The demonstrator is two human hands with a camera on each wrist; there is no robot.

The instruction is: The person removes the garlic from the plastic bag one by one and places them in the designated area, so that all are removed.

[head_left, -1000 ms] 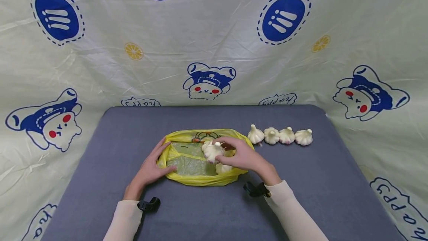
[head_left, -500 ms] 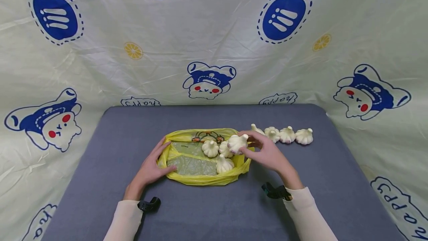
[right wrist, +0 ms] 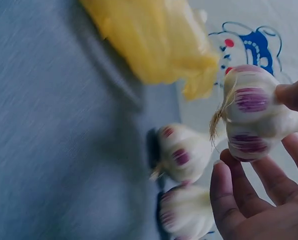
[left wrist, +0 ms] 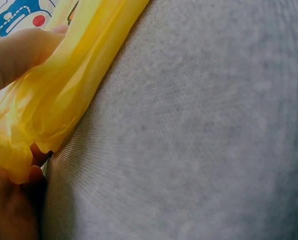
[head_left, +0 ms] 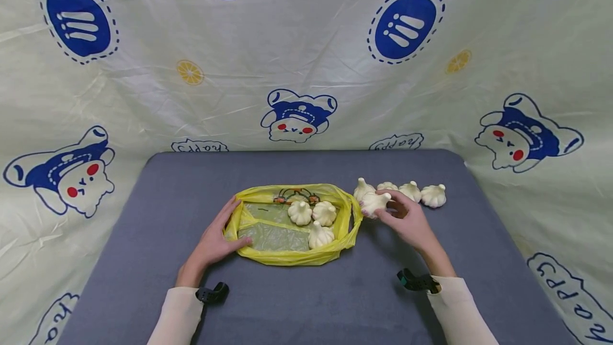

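1. Beside the yellow bag [head_left: 292, 253] on the bench [head_left: 143, 238], the right hand [head_left: 407, 222] is gripping a garlic bulb [head_left: 373, 202].
2. The left hand [head_left: 213, 238] is pinching the bag's left rim.
3. Three bulbs [head_left: 313, 220] are lying inside.

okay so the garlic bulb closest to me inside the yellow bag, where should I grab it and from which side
Take that garlic bulb around its round body, probably from above. It sits stem tip up on the flattened yellow bag, whose mouth lies open to the top, and two other bulbs lie behind it, so a grip from overhead, fingers on its left and right flanks, looks clearest.
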